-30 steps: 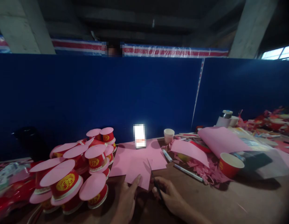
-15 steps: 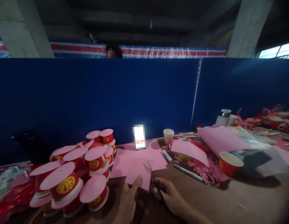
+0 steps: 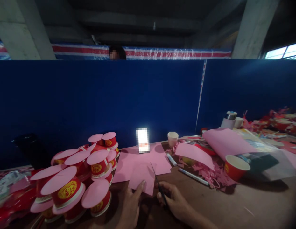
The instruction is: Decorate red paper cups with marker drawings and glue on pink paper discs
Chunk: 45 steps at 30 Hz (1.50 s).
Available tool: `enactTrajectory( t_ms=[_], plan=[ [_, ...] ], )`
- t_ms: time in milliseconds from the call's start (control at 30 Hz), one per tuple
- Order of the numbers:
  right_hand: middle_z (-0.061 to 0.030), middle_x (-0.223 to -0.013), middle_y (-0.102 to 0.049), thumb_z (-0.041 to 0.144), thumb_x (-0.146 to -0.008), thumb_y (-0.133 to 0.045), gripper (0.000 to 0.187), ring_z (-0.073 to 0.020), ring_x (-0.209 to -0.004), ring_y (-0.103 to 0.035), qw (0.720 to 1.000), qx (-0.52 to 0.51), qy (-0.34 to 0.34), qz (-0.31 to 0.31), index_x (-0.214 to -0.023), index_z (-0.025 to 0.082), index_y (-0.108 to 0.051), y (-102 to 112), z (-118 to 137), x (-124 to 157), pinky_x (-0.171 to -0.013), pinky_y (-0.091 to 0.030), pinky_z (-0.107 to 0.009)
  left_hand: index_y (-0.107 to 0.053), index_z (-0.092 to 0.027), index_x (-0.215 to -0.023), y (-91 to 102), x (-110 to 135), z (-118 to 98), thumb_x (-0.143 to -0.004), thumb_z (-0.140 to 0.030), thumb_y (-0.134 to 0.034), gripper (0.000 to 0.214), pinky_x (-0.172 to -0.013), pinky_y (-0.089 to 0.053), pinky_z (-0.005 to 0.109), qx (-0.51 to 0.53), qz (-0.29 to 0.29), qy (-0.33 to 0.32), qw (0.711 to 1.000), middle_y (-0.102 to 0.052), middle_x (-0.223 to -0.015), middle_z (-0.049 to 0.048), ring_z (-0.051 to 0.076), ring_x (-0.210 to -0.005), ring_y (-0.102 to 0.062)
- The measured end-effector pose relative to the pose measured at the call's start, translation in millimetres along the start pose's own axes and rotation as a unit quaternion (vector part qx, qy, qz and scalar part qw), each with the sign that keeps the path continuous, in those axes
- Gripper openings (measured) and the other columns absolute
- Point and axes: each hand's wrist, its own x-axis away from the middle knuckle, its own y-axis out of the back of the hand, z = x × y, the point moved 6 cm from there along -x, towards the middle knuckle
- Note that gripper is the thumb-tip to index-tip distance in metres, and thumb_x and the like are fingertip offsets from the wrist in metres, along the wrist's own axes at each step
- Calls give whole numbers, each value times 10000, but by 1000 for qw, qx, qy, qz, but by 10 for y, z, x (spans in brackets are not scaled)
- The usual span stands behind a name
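My right hand (image 3: 175, 202) grips dark scissors (image 3: 158, 184), whose blades point up and away across a small pink paper sheet (image 3: 142, 179). My left hand (image 3: 131, 205) pinches the near edge of that sheet, thumb on top. The sheet lies over larger pink sheets (image 3: 138, 160) on the brown table (image 3: 234, 206).
A heap of upturned red paper cups with pink discs (image 3: 76, 178) fills the left. A lit phone (image 3: 142, 140) leans on the blue partition (image 3: 102, 98). A white cup (image 3: 172, 138), markers (image 3: 171, 159), pink scraps (image 3: 210, 175) and an open red cup (image 3: 235, 167) lie right.
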Motion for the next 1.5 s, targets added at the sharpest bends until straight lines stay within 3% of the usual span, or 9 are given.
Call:
enactTrajectory(
  t_ms=[433, 700, 900, 1100, 1233, 1367, 1500],
  plan=[
    [21, -672, -518, 378, -801, -610, 273, -79, -557, -422, 1000, 10, -4, -1, -942, 145, -628, -9, 25, 5, -517, -357, -182, -617, -130, -863, -15, -3, -24, -569, -288, -803, 382, -650, -539, 281, 1, -7, -3, 1000, -707, -809, 60, 200, -743, -674],
    [27, -667, -514, 355, -801, -616, 235, -74, -553, -419, 1000, 3, 0, -2, -911, 147, -622, 2, -15, -2, -520, -354, -186, -608, -132, -901, 30, -5, -25, -571, -259, -805, 404, -615, -539, 267, -25, -38, -7, 999, -706, -797, 61, 202, -741, -676],
    [34, -657, -500, 333, -808, -619, 209, -67, -559, -410, 1000, 0, 8, 5, -882, 138, -618, -7, 13, 2, -504, -323, -174, -571, -132, -1040, -50, 27, -51, -603, -272, -787, 507, -618, -547, 293, 5, -1, -3, 1000, -707, -832, 70, 212, -728, -681],
    [20, -691, -532, 346, -817, -606, 239, -76, -577, -429, 1000, 10, 8, 3, -945, 145, -631, -6, -1, 3, -517, -343, -179, -604, -128, -923, -16, 8, -30, -577, -273, -801, 424, -608, -543, 282, -3, -21, -1, 1000, -707, -796, 67, 204, -705, -680],
    [21, -685, -530, 353, -804, -618, 253, -81, -573, -431, 1000, 15, 6, -5, -955, 152, -638, -4, 9, 4, -534, -365, -187, -608, -140, -927, 4, -6, 20, -579, -286, -800, 423, -650, -544, 290, 10, -13, 25, 1000, -711, -844, 68, 204, -743, -681],
    [21, -685, -528, 359, -806, -612, 256, -78, -561, -426, 1000, 22, 2, -4, -950, 149, -637, -6, 34, 5, -533, -371, -187, -609, -141, -930, 17, -23, 4, -602, -298, -789, 405, -691, -538, 285, 0, -9, -2, 1000, -710, -862, 68, 202, -785, -678],
    [18, -686, -532, 371, -802, -615, 264, -80, -568, -432, 1000, 17, -2, 1, -943, 148, -629, -7, 13, -2, -530, -374, -183, -610, -150, -905, 13, -14, 7, -571, -274, -807, 408, -670, -538, 279, 10, -28, 11, 1000, -710, -816, 42, 195, -749, -679]
  ],
)
